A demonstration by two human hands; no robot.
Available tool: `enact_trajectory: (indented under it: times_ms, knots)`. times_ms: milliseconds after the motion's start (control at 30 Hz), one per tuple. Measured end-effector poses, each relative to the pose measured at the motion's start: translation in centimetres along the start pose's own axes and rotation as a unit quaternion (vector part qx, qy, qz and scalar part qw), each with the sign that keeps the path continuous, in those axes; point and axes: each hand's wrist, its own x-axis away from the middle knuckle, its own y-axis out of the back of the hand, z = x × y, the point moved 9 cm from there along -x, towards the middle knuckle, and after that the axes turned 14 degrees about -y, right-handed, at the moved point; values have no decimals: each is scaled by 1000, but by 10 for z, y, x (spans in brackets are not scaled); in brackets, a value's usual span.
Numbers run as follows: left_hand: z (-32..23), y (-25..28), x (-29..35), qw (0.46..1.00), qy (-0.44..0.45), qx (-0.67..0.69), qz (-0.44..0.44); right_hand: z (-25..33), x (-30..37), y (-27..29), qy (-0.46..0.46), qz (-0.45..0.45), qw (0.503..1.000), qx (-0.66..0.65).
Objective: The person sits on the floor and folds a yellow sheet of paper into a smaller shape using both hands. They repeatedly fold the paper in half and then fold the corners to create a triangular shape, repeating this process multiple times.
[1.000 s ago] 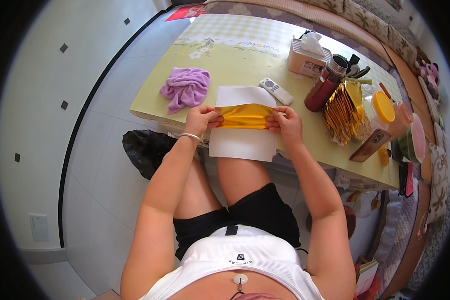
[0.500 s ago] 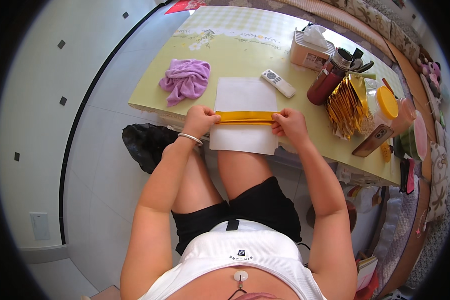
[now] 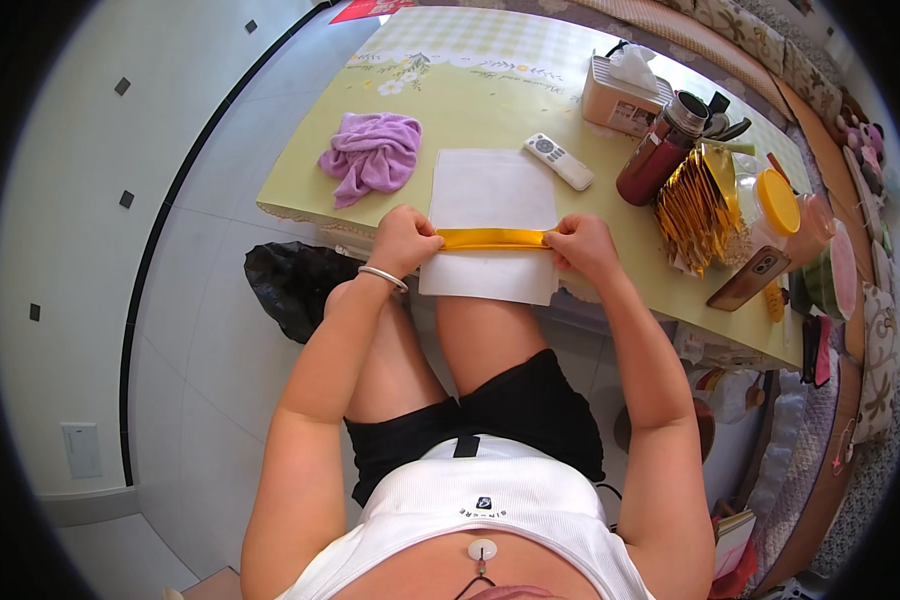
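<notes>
A narrow folded strip of shiny gold paper (image 3: 493, 239) stretches sideways over a white sheet (image 3: 492, 190) at the near edge of the table. My left hand (image 3: 407, 241) pinches the strip's left end between thumb and fingers. At its right end, my right hand (image 3: 583, 246) has the same kind of pinch. The white sheet lies partly on the table, and its near part reaches over the edge above my legs. Which of my fingertips lie behind the strip is hidden.
A crumpled purple cloth (image 3: 372, 157) lies left of the sheet, a white remote control (image 3: 559, 162) right of it. Farther right stand a tissue box (image 3: 620, 98), a dark red flask (image 3: 655, 160), a stack of gold packets (image 3: 698, 205), a yellow-lidded jar (image 3: 778, 202) and a phone (image 3: 748, 278).
The gold strip looks a little narrower, as its upper edge has come down toward me. Both hands keep their pinch at its ends and have barely shifted.
</notes>
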Motion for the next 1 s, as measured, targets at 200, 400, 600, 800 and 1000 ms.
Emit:
enact_trajectory:
  times_ms: [200,400,600,800,1000]
  knots:
    - [-13,-1,0,999,-37,-33,-4,2,2,0,10,-28,997,65]
    - [-34,-4,1,985,-35,-165,41,5,4,1,-15,-39,990,138]
    - [-103,-34,15,862,-403,-285,114,23,11,2,11,-107,945,308]
    - [-87,-49,16,840,-383,-336,185,69,67,-39,415,-279,762,412]
    - [-73,-48,20,848,-355,-314,235,27,72,-72,366,-80,856,357]
